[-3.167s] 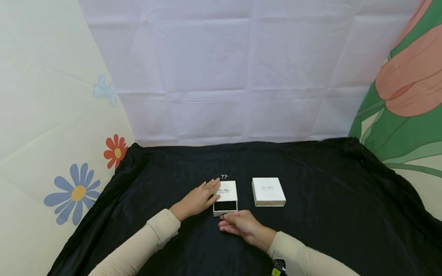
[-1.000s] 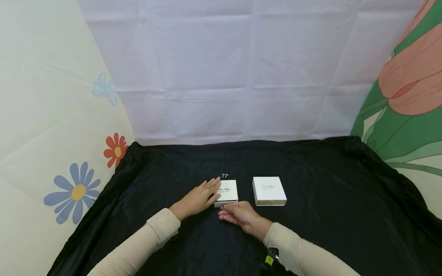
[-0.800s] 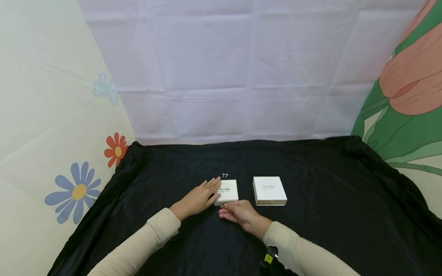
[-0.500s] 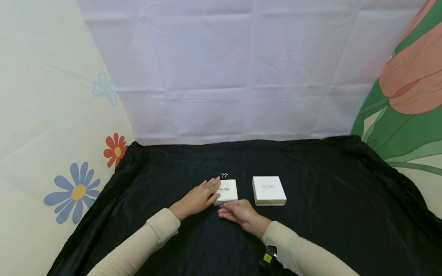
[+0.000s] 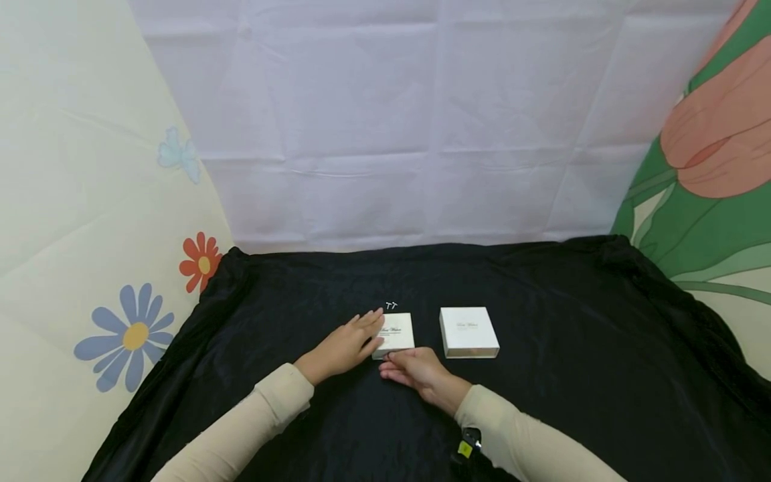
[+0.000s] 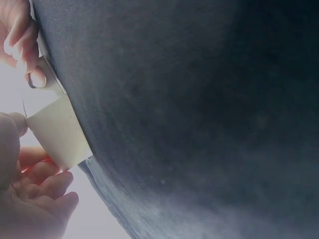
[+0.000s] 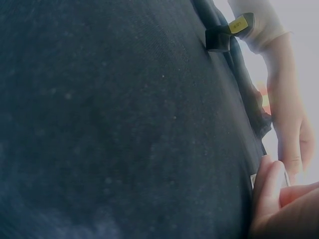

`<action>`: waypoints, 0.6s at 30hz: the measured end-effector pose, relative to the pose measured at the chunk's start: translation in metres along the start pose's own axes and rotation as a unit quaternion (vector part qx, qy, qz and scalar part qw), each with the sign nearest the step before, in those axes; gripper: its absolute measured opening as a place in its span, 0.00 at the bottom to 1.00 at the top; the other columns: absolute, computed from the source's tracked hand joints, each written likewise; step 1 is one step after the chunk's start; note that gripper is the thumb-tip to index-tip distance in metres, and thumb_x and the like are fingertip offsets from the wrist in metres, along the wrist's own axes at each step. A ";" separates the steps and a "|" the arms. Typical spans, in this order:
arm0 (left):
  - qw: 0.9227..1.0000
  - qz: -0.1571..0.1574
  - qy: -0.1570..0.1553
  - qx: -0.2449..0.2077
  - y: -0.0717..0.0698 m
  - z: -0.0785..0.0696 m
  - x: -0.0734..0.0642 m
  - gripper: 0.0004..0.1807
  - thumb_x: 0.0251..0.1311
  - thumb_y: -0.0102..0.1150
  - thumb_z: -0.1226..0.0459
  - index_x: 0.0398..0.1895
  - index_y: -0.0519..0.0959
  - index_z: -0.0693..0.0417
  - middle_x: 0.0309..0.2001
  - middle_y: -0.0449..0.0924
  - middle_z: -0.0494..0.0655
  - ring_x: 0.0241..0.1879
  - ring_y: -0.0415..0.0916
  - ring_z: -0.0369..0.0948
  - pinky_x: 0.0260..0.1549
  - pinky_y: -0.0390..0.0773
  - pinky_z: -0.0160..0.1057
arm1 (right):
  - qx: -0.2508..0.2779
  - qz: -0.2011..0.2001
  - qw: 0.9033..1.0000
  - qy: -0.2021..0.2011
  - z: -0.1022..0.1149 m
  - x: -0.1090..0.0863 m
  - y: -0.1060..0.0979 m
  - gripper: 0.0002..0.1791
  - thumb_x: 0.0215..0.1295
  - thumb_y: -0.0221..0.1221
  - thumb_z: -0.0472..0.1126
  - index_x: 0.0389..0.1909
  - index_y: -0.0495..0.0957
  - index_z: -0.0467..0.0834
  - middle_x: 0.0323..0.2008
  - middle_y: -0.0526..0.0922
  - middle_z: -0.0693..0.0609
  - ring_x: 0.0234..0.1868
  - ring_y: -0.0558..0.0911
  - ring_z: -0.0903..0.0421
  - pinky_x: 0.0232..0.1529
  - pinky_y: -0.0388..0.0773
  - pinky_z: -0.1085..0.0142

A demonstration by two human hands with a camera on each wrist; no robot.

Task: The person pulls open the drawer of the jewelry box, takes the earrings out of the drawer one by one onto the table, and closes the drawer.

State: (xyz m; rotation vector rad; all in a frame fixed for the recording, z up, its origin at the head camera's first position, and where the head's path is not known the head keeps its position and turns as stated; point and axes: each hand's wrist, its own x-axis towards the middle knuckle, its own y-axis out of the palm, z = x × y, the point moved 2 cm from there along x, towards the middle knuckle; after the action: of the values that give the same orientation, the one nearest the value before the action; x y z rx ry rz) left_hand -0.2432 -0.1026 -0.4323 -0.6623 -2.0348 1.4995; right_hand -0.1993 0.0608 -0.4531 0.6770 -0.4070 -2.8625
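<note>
Left grip and right grip both on box

The box lies flat on black cloth, lettered face up. Left grip: partly spread, thumb apart from the fingers, holding the box between them at its left side. Right grip: fingertips touching the box's near edge, thumb and forefinger close together; whether they pinch or only press, I cannot tell. Other box: flat, to the right, apart. Two white pieces lie just beyond the far edge.
</note>
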 end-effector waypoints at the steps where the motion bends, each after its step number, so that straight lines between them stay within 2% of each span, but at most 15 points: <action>1: 1.000 0.001 0.000 0.000 0.000 0.000 0.000 0.28 0.72 0.47 0.56 0.69 0.63 0.63 0.71 0.58 0.54 0.69 0.59 0.49 0.66 0.59 0.54 | -0.001 0.000 1.000 -0.001 0.000 0.000 0.000 0.13 0.69 0.49 0.28 0.48 0.72 0.21 0.24 0.84 0.48 0.27 0.84 0.60 0.35 0.82 0.70; 18: 1.000 0.006 -0.002 0.007 -0.002 -0.002 0.001 0.28 0.71 0.48 0.56 0.69 0.64 0.63 0.71 0.59 0.55 0.69 0.59 0.50 0.66 0.59 0.54 | -0.009 0.001 1.000 -0.001 -0.001 0.000 -0.001 0.14 0.70 0.49 0.29 0.48 0.72 0.21 0.24 0.84 0.48 0.27 0.85 0.60 0.35 0.82 0.69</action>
State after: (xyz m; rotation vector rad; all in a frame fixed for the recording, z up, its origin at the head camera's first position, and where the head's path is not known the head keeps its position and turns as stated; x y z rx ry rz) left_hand -0.2427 -0.1014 -0.4293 -0.6675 -2.0263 1.5214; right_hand -0.1986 0.0613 -0.4539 0.6699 -0.3820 -2.8616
